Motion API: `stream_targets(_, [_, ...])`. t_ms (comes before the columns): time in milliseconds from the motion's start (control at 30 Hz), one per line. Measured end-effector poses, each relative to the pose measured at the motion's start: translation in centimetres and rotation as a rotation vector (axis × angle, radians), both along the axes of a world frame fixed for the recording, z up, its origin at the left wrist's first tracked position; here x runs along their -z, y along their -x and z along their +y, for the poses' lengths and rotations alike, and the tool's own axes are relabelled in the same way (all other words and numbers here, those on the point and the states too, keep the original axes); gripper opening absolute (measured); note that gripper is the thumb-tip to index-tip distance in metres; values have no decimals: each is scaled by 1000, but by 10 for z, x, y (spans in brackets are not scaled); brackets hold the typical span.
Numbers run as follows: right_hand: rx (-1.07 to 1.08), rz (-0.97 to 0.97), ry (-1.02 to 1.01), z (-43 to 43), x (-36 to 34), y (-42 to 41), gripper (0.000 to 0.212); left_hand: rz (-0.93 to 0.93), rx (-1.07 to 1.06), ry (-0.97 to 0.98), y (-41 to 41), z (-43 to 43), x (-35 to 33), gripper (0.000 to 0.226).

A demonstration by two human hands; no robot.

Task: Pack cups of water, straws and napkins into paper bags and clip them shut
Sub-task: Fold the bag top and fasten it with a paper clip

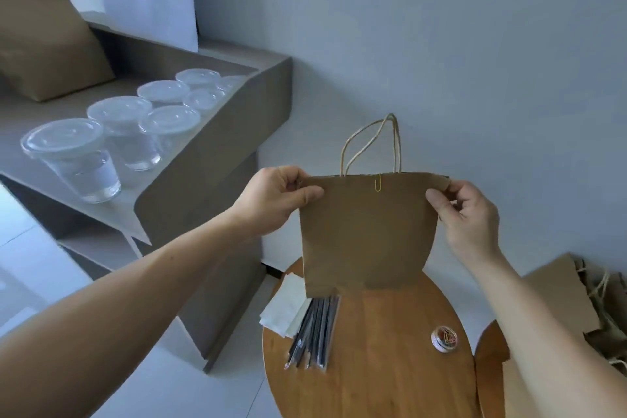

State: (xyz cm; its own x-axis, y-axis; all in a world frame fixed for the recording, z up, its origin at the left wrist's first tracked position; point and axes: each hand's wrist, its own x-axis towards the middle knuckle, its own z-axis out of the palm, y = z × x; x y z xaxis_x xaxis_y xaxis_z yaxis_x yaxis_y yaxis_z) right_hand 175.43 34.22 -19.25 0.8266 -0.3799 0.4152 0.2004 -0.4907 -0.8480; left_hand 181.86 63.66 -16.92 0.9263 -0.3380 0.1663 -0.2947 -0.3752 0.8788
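Above the round wooden table (pixel 390 349), a brown paper bag (pixel 368 231) hangs upright, its flat top edge fastened by a yellow paper clip (pixel 377 182). Both hands pinch it: the left hand (pixel 274 200) at the top left corner, the right hand (pixel 470 217) at the top right. Below lie napkins (pixel 286 307), wrapped straws (pixel 314 331) and a clip tin (pixel 444 339). Lidded water cups (pixel 112 136) stand on the shelf (pixel 203 153) to the left.

You are presenting nothing legible: no text, label, brand, number or sign is reading clearly anywhere in view. The paper bag (pixel 366 234) you are holding is showing a plain brown face. Anything printed on the small round tin (pixel 444 338) on the table (pixel 390 366) is too small to read.
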Motion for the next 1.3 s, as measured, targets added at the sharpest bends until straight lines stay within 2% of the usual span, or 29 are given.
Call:
stream_targets(100, [-9,-106,-70,42,-42,-15,26,-54,-72,162,0,37,-39,19])
stream_targets(167, [-26,-171,-105,74,-72,-23,28,-68,-107,309,0,60,-65,15])
stream_targets(267, [-54,-258,-171,123,-111,-34,20,-157,-151,465,3,97,-100,10])
stream_targets(467, [-100,-335,-228,208,-179,-48,12,-321,-287,487,7,173,-162,12])
stream_targets(733, [-318,-358,-246,298,-252,-93,13,-536,-449,493,-9,260,-229,7])
stream_targets(900, [-438,-342,-218,353,-268,-151,15,-597,-595,439,-36,314,-240,4])
stream_targets(1000, [-512,-311,-202,391,-274,-189,13,-640,-707,404,-51,345,-244,10])
stream_targets(1100, [-585,-292,-172,430,-278,-224,12,-657,-766,380,-65,379,-245,3])
stream_targets(1300, [-687,-163,20,512,-277,-289,10,-697,-911,302,-106,455,-233,5])
